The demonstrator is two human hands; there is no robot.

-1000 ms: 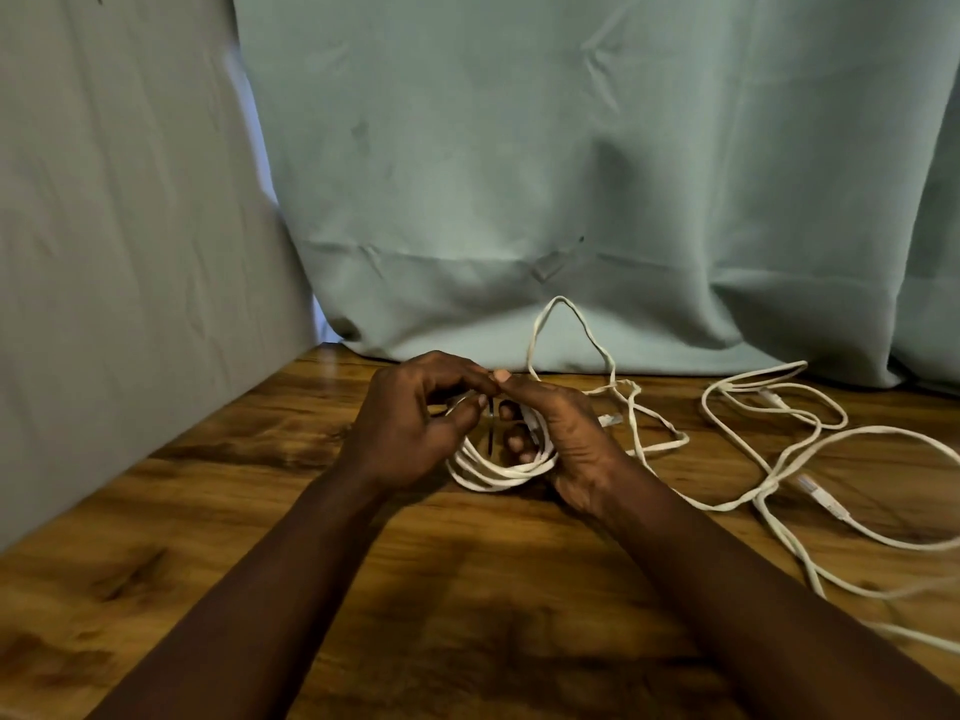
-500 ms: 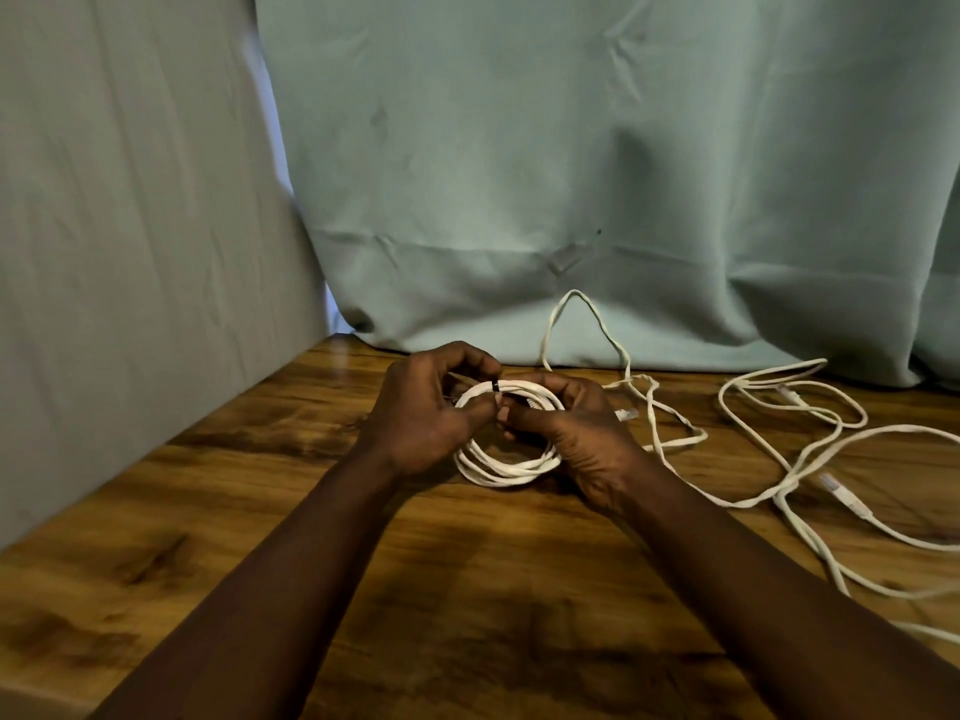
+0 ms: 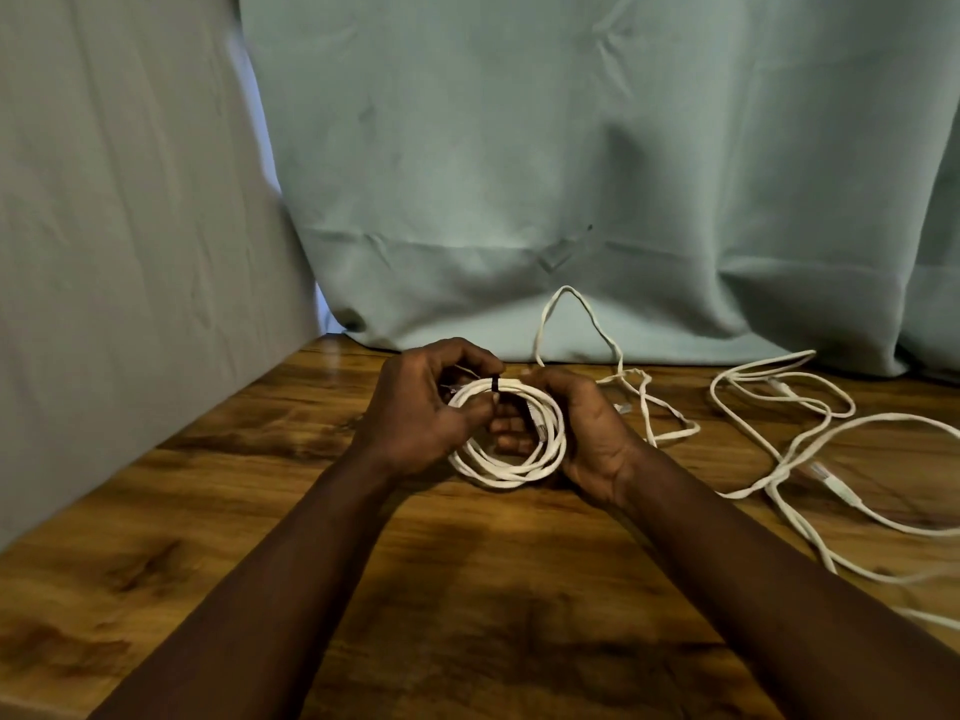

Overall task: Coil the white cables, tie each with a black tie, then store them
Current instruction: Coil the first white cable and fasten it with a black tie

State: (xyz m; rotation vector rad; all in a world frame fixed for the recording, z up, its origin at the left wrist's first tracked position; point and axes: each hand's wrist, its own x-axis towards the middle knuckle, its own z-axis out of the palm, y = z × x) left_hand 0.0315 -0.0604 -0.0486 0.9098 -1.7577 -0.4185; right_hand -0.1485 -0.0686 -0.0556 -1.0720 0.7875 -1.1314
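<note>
A coiled white cable (image 3: 511, 467) is held just above the wooden table (image 3: 467, 589) between both hands. A black tie (image 3: 495, 385) wraps the top of the coil. My left hand (image 3: 421, 413) pinches the coil at the tie with thumb and fingers. My right hand (image 3: 582, 433) grips the coil's right side, its fingers showing through the ring. Loose white cables (image 3: 789, 439) lie tangled on the table to the right, and another loose white cable (image 3: 623, 376) loops up against the curtain behind my right hand.
A pale green curtain (image 3: 519, 174) hangs along the back edge of the table. A grey cloth-covered wall (image 3: 119, 252) closes off the left side. Bare wood lies in front of my forearms.
The coil has turned from edge-on to face the camera as an open ring, and the black tie now shows around its top. My hands stayed in about the same place.
</note>
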